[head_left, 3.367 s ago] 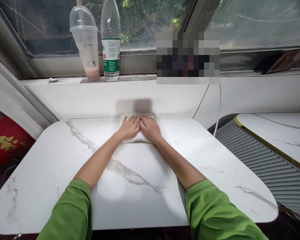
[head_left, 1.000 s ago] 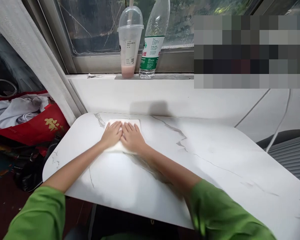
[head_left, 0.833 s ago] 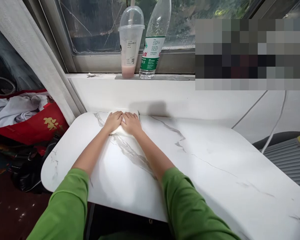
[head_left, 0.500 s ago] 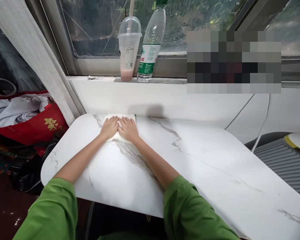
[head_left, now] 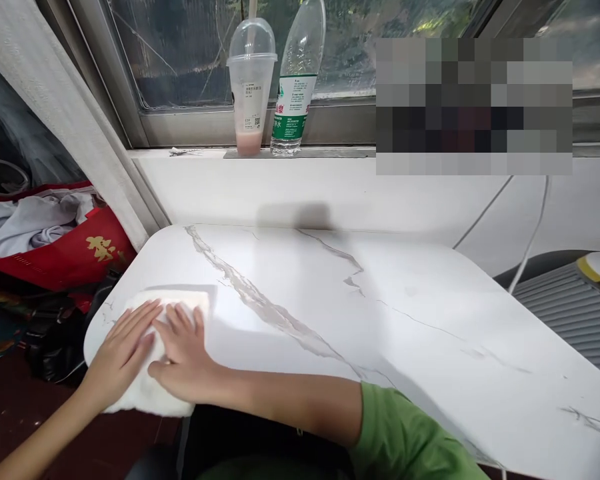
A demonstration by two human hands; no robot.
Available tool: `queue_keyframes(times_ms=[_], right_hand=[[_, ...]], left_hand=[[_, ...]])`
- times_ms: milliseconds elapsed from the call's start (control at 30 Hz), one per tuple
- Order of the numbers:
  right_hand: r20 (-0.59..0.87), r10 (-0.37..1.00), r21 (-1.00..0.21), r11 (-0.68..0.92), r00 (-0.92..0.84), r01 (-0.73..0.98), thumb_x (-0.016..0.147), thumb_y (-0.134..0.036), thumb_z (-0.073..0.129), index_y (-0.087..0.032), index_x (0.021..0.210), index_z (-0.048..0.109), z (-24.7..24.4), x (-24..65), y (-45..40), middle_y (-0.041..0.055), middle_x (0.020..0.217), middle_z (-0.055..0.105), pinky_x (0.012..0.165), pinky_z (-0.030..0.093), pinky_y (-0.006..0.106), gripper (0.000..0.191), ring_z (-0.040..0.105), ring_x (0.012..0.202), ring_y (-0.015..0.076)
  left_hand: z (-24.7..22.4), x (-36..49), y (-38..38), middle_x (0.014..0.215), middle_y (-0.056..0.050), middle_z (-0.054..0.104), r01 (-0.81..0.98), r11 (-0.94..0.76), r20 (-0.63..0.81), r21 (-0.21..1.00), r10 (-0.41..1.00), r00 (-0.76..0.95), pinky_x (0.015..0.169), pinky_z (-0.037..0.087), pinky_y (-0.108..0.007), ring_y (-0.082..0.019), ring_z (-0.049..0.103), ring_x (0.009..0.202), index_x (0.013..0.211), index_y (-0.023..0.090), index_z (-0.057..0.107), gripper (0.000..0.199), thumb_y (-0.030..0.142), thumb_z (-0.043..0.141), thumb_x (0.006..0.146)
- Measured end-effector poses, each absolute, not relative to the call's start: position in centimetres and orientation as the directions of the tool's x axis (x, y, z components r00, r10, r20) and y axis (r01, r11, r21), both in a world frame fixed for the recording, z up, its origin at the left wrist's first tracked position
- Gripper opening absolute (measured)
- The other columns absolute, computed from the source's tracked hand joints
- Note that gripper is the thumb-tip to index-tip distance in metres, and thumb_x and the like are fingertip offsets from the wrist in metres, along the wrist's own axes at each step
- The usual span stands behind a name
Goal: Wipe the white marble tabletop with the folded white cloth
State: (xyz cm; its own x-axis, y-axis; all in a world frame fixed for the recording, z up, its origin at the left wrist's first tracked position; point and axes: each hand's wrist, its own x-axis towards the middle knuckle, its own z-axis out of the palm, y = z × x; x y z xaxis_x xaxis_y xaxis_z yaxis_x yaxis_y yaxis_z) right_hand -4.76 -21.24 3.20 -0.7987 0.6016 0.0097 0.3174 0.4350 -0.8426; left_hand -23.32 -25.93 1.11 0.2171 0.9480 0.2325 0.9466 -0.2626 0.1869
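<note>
A white cloth lies spread at the left end of the marble-patterned white table, its near edge reaching the table's front edge. My left hand rests flat on the cloth's left half, fingers stretched forward. Beside it, my right hand presses on the cloth with fingers outstretched and the thumb pointing left. The two hands are close together, fingertips nearly meeting. Neither has its fingers wrapped round the cloth.
On the window sill stand a plastic cup with a straw and a little pink drink, and a leaning clear water bottle. A red bag holding clothes and a black bag are at left. A white cable hangs at right.
Both hands and the cloth have moved from the table's back edge toward me and to the left, ending at the front left corner. The cloth shows more of its area now.
</note>
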Motion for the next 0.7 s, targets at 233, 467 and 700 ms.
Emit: queue_keyframes(times_ms=[233, 467, 700], right_hand=[[0.133, 0.581, -0.674, 0.647, -0.803, 0.357, 0.091, -0.04, 0.037, -0.008, 0.14, 0.034, 2.5, -10.4, -19.0, 0.0192, 0.153, 0.022, 0.113, 0.001, 0.055, 0.059, 0.013, 0.143, 0.0285], [0.341, 0.68, -0.315, 0.733, -0.649, 0.602, 0.095, -0.033, 0.031, -0.005, 0.138, 0.037, 0.1, -12.8, -6.8, 0.0158, 0.147, 0.038, 0.111, 0.015, 0.056, 0.052, 0.033, 0.135, 0.0277], [0.354, 0.781, -0.312, 0.617, -0.514, 0.723, 0.095, -0.031, 0.029, -0.022, 0.14, 0.039, -0.7, -9.7, -0.6, 0.0041, 0.146, 0.041, 0.113, 0.019, 0.051, 0.048, 0.033, 0.136, 0.0223]], left_hand=[[1.2, -28.1, -23.9, 0.141, -0.004, 0.045, 0.964, -0.166, 0.251, 0.206, 0.961, 0.112, 0.11, 0.032, -0.042, -0.022, 0.041, 0.131, 0.137, 0.024, 0.039, 0.045, 0.035, 0.026, 0.096], [1.2, -28.4, -7.8, 0.134, -0.01, 0.051, 0.96, -0.164, 0.241, 0.228, 0.965, 0.107, 0.109, 0.032, -0.039, -0.022, 0.045, 0.125, 0.126, 0.014, 0.05, 0.047, 0.035, 0.029, 0.089], [1.2, -23.5, -0.4, 0.133, -0.007, 0.053, 0.948, -0.185, 0.221, 0.258, 0.967, 0.129, 0.107, 0.033, -0.037, -0.022, 0.047, 0.123, 0.125, 0.016, 0.052, 0.044, 0.026, 0.033, 0.087]])
